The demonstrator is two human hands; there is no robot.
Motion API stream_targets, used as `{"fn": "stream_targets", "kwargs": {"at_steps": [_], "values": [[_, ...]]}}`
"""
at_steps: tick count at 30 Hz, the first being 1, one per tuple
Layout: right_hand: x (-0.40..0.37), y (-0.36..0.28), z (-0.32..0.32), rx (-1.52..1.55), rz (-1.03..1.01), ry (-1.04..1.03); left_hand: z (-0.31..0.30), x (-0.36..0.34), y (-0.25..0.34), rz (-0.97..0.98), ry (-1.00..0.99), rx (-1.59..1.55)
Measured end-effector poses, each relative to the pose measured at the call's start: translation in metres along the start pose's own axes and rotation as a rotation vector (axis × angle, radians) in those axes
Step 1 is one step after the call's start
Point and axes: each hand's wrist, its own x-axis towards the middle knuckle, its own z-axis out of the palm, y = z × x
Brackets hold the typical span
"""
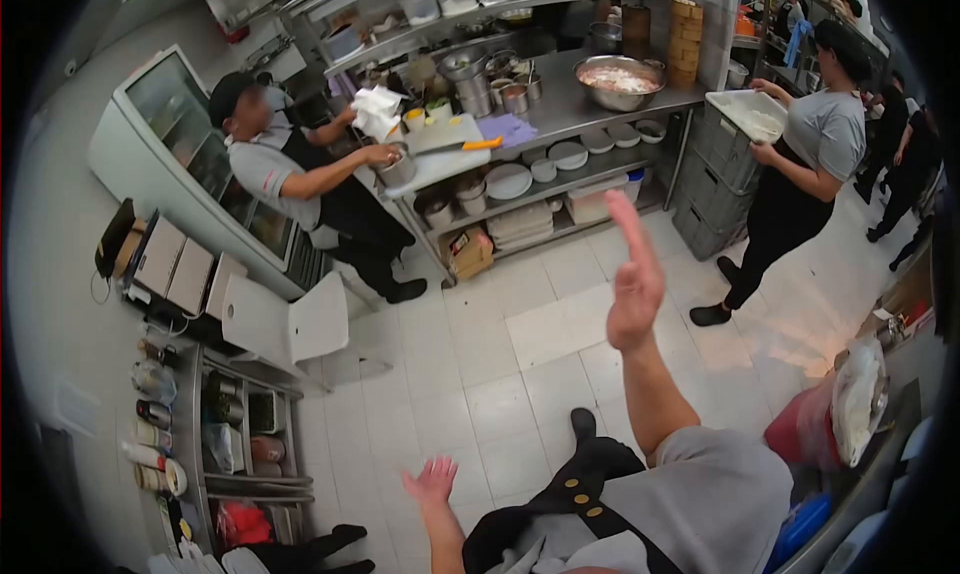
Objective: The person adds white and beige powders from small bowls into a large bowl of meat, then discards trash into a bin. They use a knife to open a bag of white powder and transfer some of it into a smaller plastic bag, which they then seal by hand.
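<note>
My right hand (635, 284) is raised in front of me over the tiled floor, fingers stretched out, holding nothing. Lower and to the left, my left hand (432, 481) is held up with its fingers apart, also with nothing in it. Neither hand touches anything. Beyond my right hand stands a steel work counter (590, 119) with a large metal bowl (620, 82) of pale and reddish food on it. On the same counter are a white cutting board (440, 139) and a knife with an orange handle (482, 145).
One co-worker (290, 174) holds a metal pot (398, 166) at the counter's left end. Another co-worker (810, 144) carries a white tray (750, 116) beside grey crates (715, 164). A white chair (318, 314), a glass-door fridge (165, 134) and shelves (205, 474) line the left side.
</note>
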Motion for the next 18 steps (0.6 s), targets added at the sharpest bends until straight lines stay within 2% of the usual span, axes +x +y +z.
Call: {"fn": "stream_targets", "kwargs": {"at_steps": [1,3,4,5,6,7,9,10,11,12,13,14,15,16,17,18], "values": [[-0.003,0.017,0.001,0.03,0.126,0.045,0.045,0.028,-0.031,-0.069,-0.161,0.047],[-0.058,0.077,0.034,-0.403,0.098,-0.302,0.199,0.031,-0.126,-0.274,-0.504,0.183],[-0.118,0.114,0.072,-0.625,0.255,-0.597,0.251,0.052,-0.167,-0.274,-0.502,0.171],[-0.121,0.125,0.069,-0.495,0.383,-0.607,0.287,0.08,-0.2,-0.386,-0.642,0.208],[-0.125,0.133,0.058,-0.368,0.509,-0.628,0.298,0.097,-0.224,-0.492,-0.782,0.23],[-0.126,0.152,0.048,-0.366,0.499,-0.654,0.303,0.106,-0.237,-0.478,-0.784,0.206],[-0.137,0.187,0.018,-0.24,0.681,-0.697,0.305,0.124,-0.26,-0.229,-0.317,0.571],[-0.145,0.192,-0.001,-0.168,0.525,-0.59,0.296,0.153,-0.26,-0.247,-0.299,0.571],[-0.151,0.197,-0.02,-0.102,0.364,-0.474,0.287,0.202,-0.248,-0.326,-0.37,0.509],[-0.163,0.21,-0.041,-0.127,0.34,-0.484,0.282,0.233,-0.245,-0.403,-0.44,0.441],[-0.168,0.215,-0.073,-0.008,0.722,-0.581,0.315,0.226,-0.254,-0.088,-0.327,0.695],[-0.158,0.219,-0.094,-0.055,0.75,-0.507,0.374,0.219,-0.262,0.237,-0.212,0.939],[-0.159,0.243,-0.119,-0.224,0.553,-0.468,0.41,0.238,-0.264,0.363,-0.398,1.123],[-0.164,0.263,-0.14,-0.308,0.746,-0.357,0.446,0.273,-0.273,0.733,-0.51,1.514],[-0.17,0.291,-0.159,-0.366,0.738,-0.268,0.488,0.308,-0.279,0.94,-0.73,1.542],[-0.172,0.316,-0.175,-0.393,0.852,-0.274,0.536,0.335,-0.29,1.081,-0.762,1.588]]}}
